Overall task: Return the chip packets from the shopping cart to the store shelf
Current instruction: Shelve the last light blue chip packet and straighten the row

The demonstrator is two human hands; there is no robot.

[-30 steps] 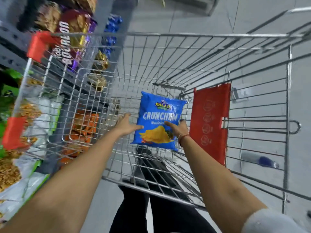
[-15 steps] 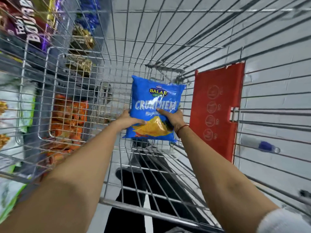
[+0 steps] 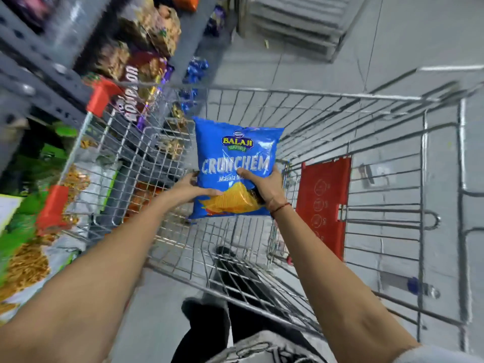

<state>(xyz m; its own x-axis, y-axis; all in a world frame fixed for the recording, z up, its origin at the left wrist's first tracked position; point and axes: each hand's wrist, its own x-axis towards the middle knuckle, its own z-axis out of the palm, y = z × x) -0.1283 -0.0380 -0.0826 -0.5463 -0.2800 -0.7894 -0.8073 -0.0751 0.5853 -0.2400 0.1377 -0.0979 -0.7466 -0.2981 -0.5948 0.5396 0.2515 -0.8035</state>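
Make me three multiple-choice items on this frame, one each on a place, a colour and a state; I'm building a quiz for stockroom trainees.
1. Where are the store shelves?
A. On the person's left
B. On the person's right
C. Behind the cart

2. What colour is the chip packet?
A. Green
B. Blue
C. Red

3. How is the packet held?
A. Lying on the cart floor
B. In one hand
C. In both hands

Answers:
A, stocked racks run along the left.
B, blue with a yellow chip picture.
C, left hand and right hand grip its lower part above the shopping cart.
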